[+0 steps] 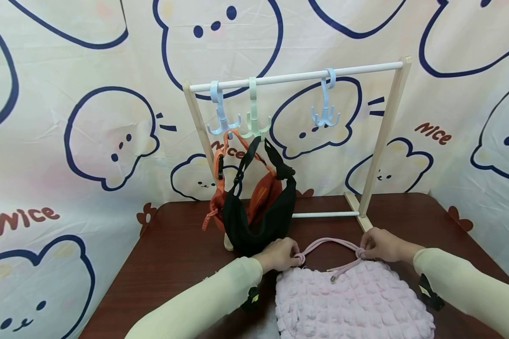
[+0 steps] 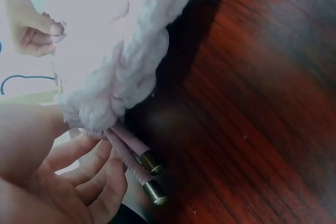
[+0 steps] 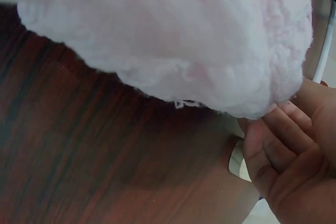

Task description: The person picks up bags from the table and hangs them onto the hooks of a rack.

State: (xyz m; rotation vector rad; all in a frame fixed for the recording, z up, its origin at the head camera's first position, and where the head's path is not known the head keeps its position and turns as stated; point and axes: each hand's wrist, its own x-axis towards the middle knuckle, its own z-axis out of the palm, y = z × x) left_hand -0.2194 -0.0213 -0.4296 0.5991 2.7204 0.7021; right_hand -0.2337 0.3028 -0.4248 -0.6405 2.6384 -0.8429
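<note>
A puffy pink quilted bag [image 1: 352,301] lies at the table's near edge, with a pink cord handle [image 1: 332,239] arching from its top. My left hand [image 1: 280,254] pinches the bag's upper left corner by the cord knot. In the left wrist view, two metal-tipped cord ends [image 2: 153,191] hang beside the fingers of that hand. At the upper right corner, my right hand [image 1: 383,245] grips the bag by the other knot. The right wrist view has the bag's edge [image 3: 210,72] against those fingertips, and part of the grip is hidden there.
Behind the bag stands a wooden rack with a white rail [image 1: 288,79]. A blue hook [image 1: 221,113], a green hook [image 1: 253,110] and another blue hook [image 1: 325,106] hang from it. A black bag [image 1: 258,230] and an orange bag [image 1: 265,193] hang at the left.
</note>
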